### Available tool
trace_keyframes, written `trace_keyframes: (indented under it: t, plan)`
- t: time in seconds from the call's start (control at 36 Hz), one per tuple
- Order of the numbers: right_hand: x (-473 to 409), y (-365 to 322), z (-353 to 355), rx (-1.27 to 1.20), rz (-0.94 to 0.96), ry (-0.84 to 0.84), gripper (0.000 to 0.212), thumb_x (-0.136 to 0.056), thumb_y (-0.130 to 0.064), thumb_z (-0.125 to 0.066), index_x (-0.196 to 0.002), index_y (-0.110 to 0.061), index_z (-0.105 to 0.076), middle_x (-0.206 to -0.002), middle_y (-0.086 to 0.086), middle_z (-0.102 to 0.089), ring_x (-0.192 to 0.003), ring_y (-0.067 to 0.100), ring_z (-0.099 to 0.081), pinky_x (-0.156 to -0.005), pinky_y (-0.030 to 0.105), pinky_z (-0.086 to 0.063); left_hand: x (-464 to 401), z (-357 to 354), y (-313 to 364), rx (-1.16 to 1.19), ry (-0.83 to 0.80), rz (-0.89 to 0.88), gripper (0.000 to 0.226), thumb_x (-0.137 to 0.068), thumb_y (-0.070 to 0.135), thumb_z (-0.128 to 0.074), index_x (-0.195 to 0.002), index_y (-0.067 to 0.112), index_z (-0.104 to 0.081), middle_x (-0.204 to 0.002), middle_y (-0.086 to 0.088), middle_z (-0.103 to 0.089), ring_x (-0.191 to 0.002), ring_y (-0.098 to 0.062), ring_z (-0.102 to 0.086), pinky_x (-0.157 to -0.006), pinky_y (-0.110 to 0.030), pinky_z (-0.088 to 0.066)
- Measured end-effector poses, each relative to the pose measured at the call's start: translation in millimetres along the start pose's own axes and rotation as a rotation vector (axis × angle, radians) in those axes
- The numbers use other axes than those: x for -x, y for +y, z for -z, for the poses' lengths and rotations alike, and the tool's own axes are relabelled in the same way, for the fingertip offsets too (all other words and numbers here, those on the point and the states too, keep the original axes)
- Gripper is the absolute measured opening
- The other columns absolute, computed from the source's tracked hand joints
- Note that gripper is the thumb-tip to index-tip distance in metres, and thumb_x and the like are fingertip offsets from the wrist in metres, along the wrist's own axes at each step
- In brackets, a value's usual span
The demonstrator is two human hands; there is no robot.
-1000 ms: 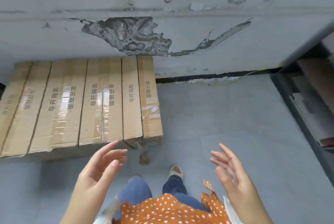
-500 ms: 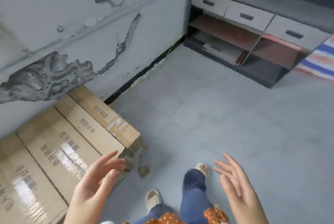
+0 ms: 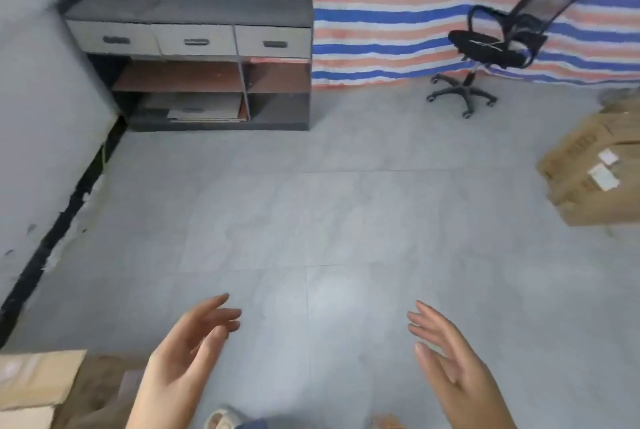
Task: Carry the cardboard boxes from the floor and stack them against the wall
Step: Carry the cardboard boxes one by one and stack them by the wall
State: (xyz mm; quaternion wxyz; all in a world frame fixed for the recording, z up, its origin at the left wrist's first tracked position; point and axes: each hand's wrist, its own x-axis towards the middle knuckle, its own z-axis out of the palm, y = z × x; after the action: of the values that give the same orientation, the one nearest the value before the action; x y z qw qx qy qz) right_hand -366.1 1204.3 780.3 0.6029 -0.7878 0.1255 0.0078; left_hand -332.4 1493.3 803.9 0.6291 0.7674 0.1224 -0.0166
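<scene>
Brown cardboard boxes with white labels lie on the grey floor at the right edge, far from both hands. The corner of the stacked cardboard boxes by the wall shows at the bottom left. My left hand is raised in front of me with relaxed fingers and holds nothing, just right of that stack. My right hand is also raised, palm turned inward, fingers straight and holding nothing.
A dark shelf unit with three drawers stands in the far left corner. A black mesh office chair stands before a striped tarp. The grey wall runs along the left. Bare tiled floor spreads between.
The view has swung right, away from the stacked boxes at the wall, toward the open room. The floor boxes at the right came into view. Both hands stay raised, holding nothing.
</scene>
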Motion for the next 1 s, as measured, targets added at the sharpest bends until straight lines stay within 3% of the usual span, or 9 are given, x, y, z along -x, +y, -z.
trace_keyframes:
  t: [0.06, 0.11, 0.14, 0.19, 0.39, 0.58, 0.69, 0.83, 1.0]
  plan:
    - [10.9, 11.7, 42.9, 0.004, -0.021, 0.108, 0.056, -0.060, -0.077, -0.066, -0.112, -0.057, -0.055, -0.110, -0.024, -0.066, -0.104, -0.001, -0.064, -0.082, 0.007, -0.046, 2.9, -46.7, 7.6, -0.039, -0.129, -0.019, 0.021, -0.086, 0.018, -0.064, -0.106, 0.018, -0.069, -0.094, 0.000, -0.074, -0.088, -0.014, -0.070, -0.088, -0.036, -0.049]
    - [21.3, 29.6, 83.6, -0.003, -0.042, 0.199, 0.036, -0.079, -0.040, -0.069, -0.104, -0.062, -0.058, -0.105, -0.024, -0.068, -0.101, 0.001, -0.065, -0.079, 0.006, -0.047, 6.0, -93.7, 9.3, -0.093, -0.237, -0.062, 0.034, -0.086, 0.004, -0.056, -0.099, 0.031, -0.072, -0.093, 0.003, -0.074, -0.086, -0.010, -0.070, -0.085, -0.024, -0.051]
    - [26.6, 41.9, 103.8, 0.008, -0.063, 0.230, 0.050, -0.085, -0.018, -0.065, -0.099, -0.065, -0.059, -0.102, -0.025, -0.068, -0.099, 0.000, -0.065, -0.078, 0.005, -0.046, 7.0, -115.8, 10.1, -0.119, -0.299, -0.076, 0.046, -0.087, -0.002, -0.055, -0.097, 0.040, -0.070, -0.093, 0.006, -0.074, -0.086, -0.007, -0.070, -0.082, -0.015, -0.050]
    - [37.3, 56.9, 139.9, 0.014, -0.128, 0.305, 0.067, -0.088, 0.001, -0.058, -0.091, -0.065, -0.060, -0.098, -0.026, -0.068, -0.095, -0.003, -0.065, -0.075, 0.004, -0.046, 7.5, -155.2, 14.3, -0.184, -0.398, -0.102, 0.057, -0.088, -0.007, -0.055, -0.092, 0.049, -0.066, -0.094, 0.009, -0.073, -0.085, -0.004, -0.069, -0.080, -0.005, -0.046]
    - [48.0, 83.5, 215.2, -0.027, -0.241, 0.546, 0.059, -0.089, 0.002, -0.057, -0.095, -0.057, -0.060, -0.098, -0.025, -0.069, -0.093, -0.004, -0.066, -0.074, 0.004, -0.047, 1.0, -266.8, 50.4, -0.277, -0.625, -0.168, 0.055, -0.087, -0.006, -0.057, -0.095, 0.048, -0.064, -0.092, 0.012, -0.073, -0.084, -0.001, -0.068, -0.079, -0.003, -0.044]
    - [2.3, 99.6, 253.1, -0.083, -0.316, 0.623, 0.046, -0.089, -0.001, -0.058, -0.109, -0.042, -0.065, -0.099, -0.026, -0.068, -0.096, -0.002, -0.065, -0.075, 0.003, -0.045, -42.9, -352.5, 66.4, -0.283, -0.720, -0.160, 0.055, -0.089, -0.009, -0.053, -0.095, 0.045, -0.065, -0.094, 0.009, -0.073, -0.084, -0.005, -0.070, -0.078, -0.007, -0.047]
    - [-45.9, 105.8, 278.0, -0.092, -0.337, 0.649, 0.048, -0.090, -0.003, -0.058, -0.108, -0.047, -0.064, -0.099, -0.027, -0.067, -0.095, -0.005, -0.064, -0.074, 0.001, -0.043, -84.3, -404.1, 75.8, -0.297, -0.766, -0.151, 0.056, -0.089, -0.009, -0.053, -0.092, 0.046, -0.066, -0.092, 0.009, -0.074, -0.084, -0.006, -0.069, -0.080, -0.008, -0.047]
    - [-122.5, 107.2, 317.4, -0.148, -0.344, 0.734, 0.039, -0.091, -0.006, -0.057, -0.115, -0.036, -0.056, -0.101, -0.029, -0.065, -0.095, -0.005, -0.064, -0.075, 0.002, -0.043, -154.6, -472.9, 106.4, -0.286, -0.810, -0.189, 0.034, -0.083, 0.017, -0.058, -0.092, 0.049, -0.066, -0.094, 0.010, -0.073, -0.086, -0.007, -0.069, -0.082, -0.012, -0.049]
    - [-219.9, 95.0, 364.4, -0.176, -0.315, 0.819, 0.044, -0.091, -0.004, -0.056, -0.117, -0.040, -0.053, -0.102, -0.030, -0.065, -0.095, -0.003, -0.065, -0.076, 0.005, -0.046, -242.9, -551.2, 153.7, -0.346, -0.852, -0.242, 0.060, -0.089, -0.010, -0.053, -0.090, 0.049, -0.066, -0.092, 0.011, -0.073, -0.084, -0.003, -0.068, -0.080, -0.006, -0.046]
